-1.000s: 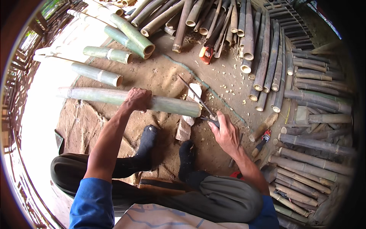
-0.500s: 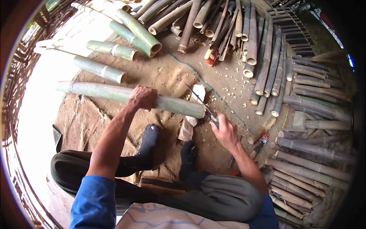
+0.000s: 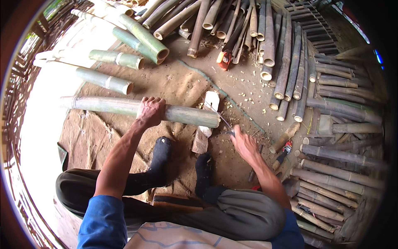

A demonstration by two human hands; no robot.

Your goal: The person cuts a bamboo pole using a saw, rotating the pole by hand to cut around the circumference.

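My left hand [image 3: 151, 111] is wrapped over a thick green bamboo pole [image 3: 186, 116] that lies crosswise in front of me. The pole's right end rests on a pale wooden block [image 3: 212, 101] on the ground. In my right hand [image 3: 245, 143] is a knife [image 3: 225, 121], its handle mostly covered by my fingers. Its narrow blade slants up and left beside the pole's cut right end. Whether the blade touches the rim I cannot tell.
Green bamboo sections [image 3: 116, 59] lie at the far left. Dark bamboo poles [image 3: 286, 62] are piled at the back and along the right. An orange-red tool [image 3: 224, 59] lies behind the block. Wood chips [image 3: 244, 99] are scattered around. My socked feet [image 3: 161, 155] are close to the pole.
The knife blade has turned and now shows thinner, with my right hand slightly lower. My left hand and the pole have shifted a little; the pole's near side looks rolled.
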